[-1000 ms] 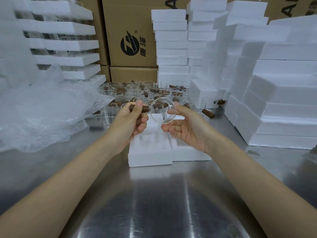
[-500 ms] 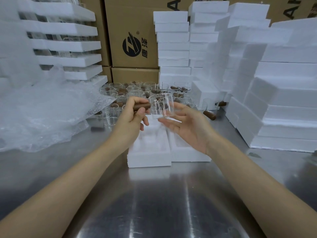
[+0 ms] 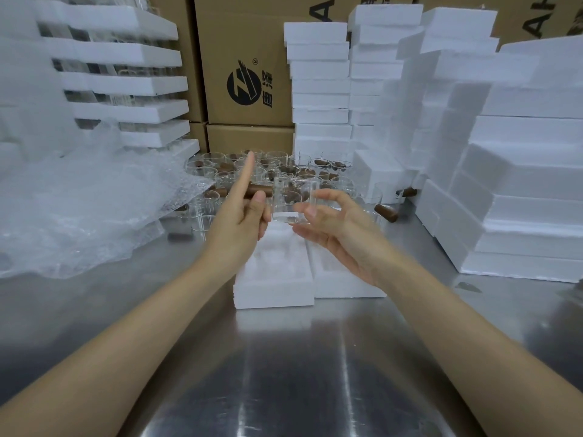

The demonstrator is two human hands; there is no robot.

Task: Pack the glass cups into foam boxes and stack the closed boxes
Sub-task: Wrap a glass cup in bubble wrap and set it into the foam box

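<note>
- Clear glass cup (image 3: pixel 291 200) was upright in the air above the open white foam box (image 3: pixel 273 294).
- Left hand (image 3: pixel 239 219) pinched its brown wooden handle (image 3: pixel 258 190), index finger straight.
- Right hand (image 3: pixel 334 225) was loosely spread at the cup's base; contact unclear.
- Box recess showed bare foam.

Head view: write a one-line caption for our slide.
Left hand holds a glass cup by its brown handle above an open foam box.

Cannot see part of handle (image 3: pixel 260 190) behind left hand (image 3: pixel 239 216). Cannot judge right hand (image 3: pixel 340 228) contact with cup (image 3: pixel 293 200) through clear glass. Lose cartons (image 3: pixel 249 42) at top edge, foam stack (image 3: pixel 520 184) at right edge.
</note>
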